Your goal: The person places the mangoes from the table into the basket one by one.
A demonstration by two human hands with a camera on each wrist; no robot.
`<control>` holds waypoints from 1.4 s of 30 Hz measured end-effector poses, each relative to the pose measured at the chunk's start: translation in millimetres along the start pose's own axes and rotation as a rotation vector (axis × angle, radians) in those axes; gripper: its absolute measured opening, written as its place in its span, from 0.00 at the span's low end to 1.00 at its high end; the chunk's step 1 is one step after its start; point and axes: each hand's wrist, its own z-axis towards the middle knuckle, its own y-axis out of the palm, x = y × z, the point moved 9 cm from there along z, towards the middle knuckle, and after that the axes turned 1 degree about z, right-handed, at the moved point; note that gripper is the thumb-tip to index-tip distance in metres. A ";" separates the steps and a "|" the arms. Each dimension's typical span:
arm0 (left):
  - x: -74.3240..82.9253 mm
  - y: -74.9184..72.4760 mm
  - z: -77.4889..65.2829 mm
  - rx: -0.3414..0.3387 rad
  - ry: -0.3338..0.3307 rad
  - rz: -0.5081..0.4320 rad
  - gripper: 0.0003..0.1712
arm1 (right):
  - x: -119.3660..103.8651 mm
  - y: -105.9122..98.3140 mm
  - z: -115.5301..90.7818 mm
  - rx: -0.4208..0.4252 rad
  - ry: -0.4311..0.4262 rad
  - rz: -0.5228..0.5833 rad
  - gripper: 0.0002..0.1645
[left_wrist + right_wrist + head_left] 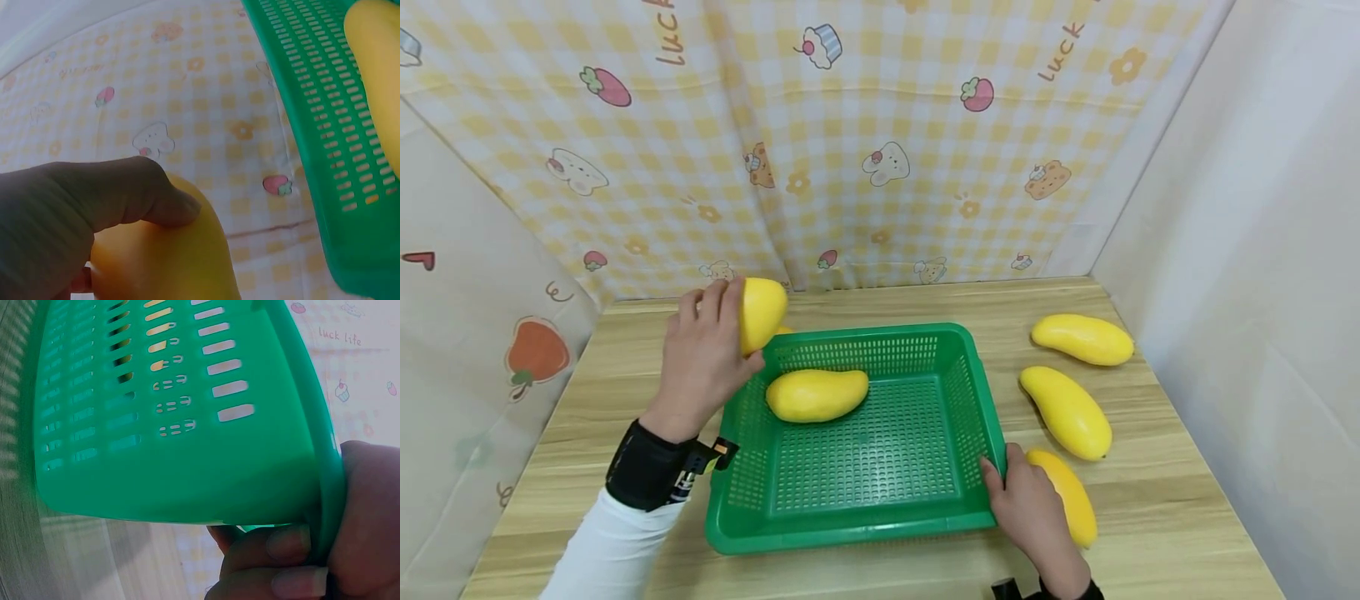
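Note:
A yellow mango is held up in my left hand, above the far left corner of the green basket. In the left wrist view the thumb lies across that mango, beside the basket wall. One mango lies inside the basket, toward its far left. My right hand grips the basket's right rim near the front corner. The right wrist view has its fingers curled around the rim, next to the slotted wall.
Three mangoes, at the back, middle and front, lie on the wooden table right of the basket. A bit of yellow shows behind its far rim. A patterned cloth hangs behind, and white cloth stands at right.

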 end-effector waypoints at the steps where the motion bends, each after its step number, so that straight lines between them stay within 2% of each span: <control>1: 4.6 1.8 1.6 -0.006 0.015 -0.006 0.54 | -0.2 -0.2 0.2 -0.001 -0.003 0.001 0.15; 7: 30.8 12.4 9.6 -0.029 0.094 -0.027 0.53 | -0.4 -1.2 1.3 -0.002 -0.006 0.006 0.15; 14: 59.4 29.2 14.1 -0.137 0.165 -0.042 0.53 | 0.0 -0.4 2.3 -0.002 -0.006 0.004 0.15; 18: 75.3 35.4 16.9 -0.167 0.206 -0.048 0.52 | -0.7 -0.3 2.4 -0.003 -0.004 0.007 0.15; 28: 105.1 60.0 18.5 -0.258 0.267 -0.103 0.48 | -1.5 -0.1 1.2 -0.004 -0.007 0.011 0.15; 37: 130.3 79.2 16.9 -0.293 0.348 -0.142 0.50 | 0.8 0.8 2.3 -0.001 -0.002 0.010 0.15; 42: 142.0 91.2 16.0 -0.334 0.380 -0.151 0.51 | 1.2 0.4 0.8 -0.002 0.002 0.014 0.16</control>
